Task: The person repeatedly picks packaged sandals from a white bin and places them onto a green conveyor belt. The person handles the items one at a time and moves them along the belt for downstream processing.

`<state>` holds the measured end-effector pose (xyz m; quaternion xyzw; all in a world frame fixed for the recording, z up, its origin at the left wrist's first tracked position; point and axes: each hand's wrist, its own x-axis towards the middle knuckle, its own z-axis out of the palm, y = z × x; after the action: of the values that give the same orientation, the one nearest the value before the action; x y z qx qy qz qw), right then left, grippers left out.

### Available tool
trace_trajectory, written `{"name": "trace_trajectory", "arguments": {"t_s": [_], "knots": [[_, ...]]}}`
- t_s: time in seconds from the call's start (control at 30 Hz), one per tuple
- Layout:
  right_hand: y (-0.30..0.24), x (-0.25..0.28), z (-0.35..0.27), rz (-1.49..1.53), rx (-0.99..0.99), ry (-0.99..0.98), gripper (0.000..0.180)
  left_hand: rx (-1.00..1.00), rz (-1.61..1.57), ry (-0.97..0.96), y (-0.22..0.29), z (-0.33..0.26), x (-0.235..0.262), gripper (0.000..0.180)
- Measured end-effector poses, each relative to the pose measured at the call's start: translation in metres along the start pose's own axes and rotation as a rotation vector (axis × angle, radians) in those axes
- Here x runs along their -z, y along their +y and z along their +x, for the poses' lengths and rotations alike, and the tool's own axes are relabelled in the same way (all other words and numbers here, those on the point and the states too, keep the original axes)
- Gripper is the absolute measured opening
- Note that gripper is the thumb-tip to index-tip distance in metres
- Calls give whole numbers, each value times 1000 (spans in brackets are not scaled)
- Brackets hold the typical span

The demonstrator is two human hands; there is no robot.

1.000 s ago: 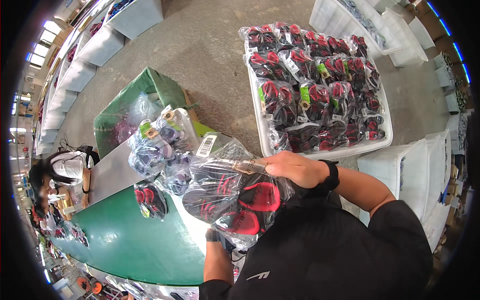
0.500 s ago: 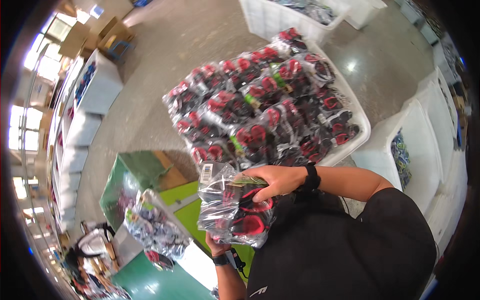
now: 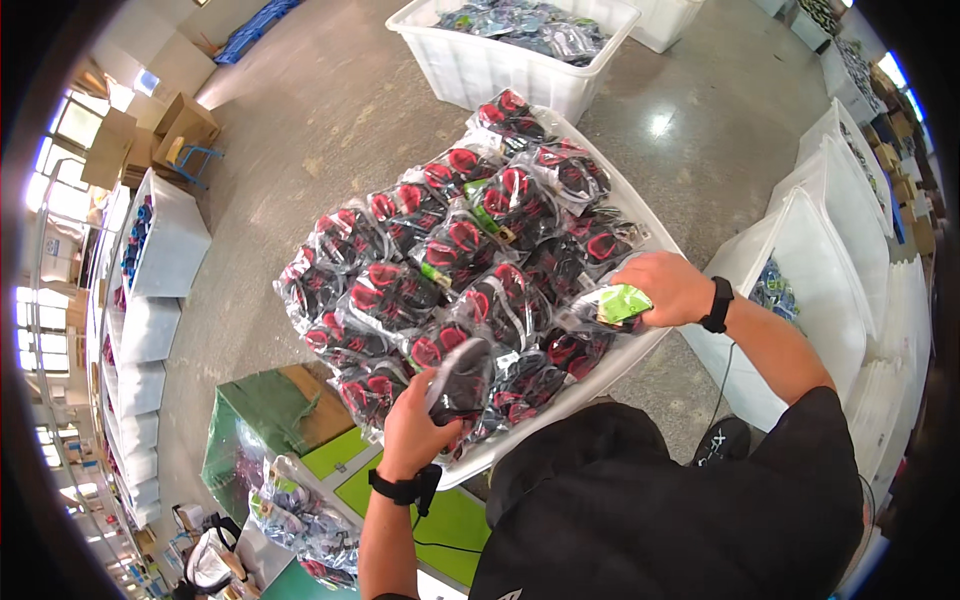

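Note:
A white bin (image 3: pixel 640 200) stands in front of me, heaped with bagged black and red shoes (image 3: pixel 395 290). Over its near left side, my left hand (image 3: pixel 418 428) is closed on a dark shoe (image 3: pixel 464 380), its grey sole partly turned up. Toward the bin's right edge, my right hand (image 3: pixel 672 288) grips a clear plastic bag of shoes by an end with a bright green tag (image 3: pixel 622 303). My right fingers are partly hidden behind the tag. Black bands circle both wrists.
Another white bin (image 3: pixel 500 80) of bagged goods stands beyond. More white bins line the right (image 3: pixel 745 260) and left (image 3: pixel 170 240). Near left are a green-covered box (image 3: pixel 245 420), a lime green surface (image 3: pixel 375 500) and a pile of bagged shoes (image 3: pixel 310 525). A thin cable hangs near my left wrist.
Both hands were together on one bagged pair of shoes close to my body. They have moved forward over the bin and apart, the right one farther right. The view has shifted too.

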<state>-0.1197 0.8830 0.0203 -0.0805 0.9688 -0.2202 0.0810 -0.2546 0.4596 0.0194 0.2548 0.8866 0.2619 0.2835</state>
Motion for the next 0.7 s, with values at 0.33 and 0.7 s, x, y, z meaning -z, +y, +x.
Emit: {"name": "trace_trajectory", "arguments": {"t_s": [0.33, 0.7], "knots": [[67, 43, 65, -610, 114, -297, 41, -795, 493, -170, 146, 160, -21, 57], [73, -61, 45, 184, -83, 6, 45, -245, -159, 188, -17, 47, -55, 36]]}}
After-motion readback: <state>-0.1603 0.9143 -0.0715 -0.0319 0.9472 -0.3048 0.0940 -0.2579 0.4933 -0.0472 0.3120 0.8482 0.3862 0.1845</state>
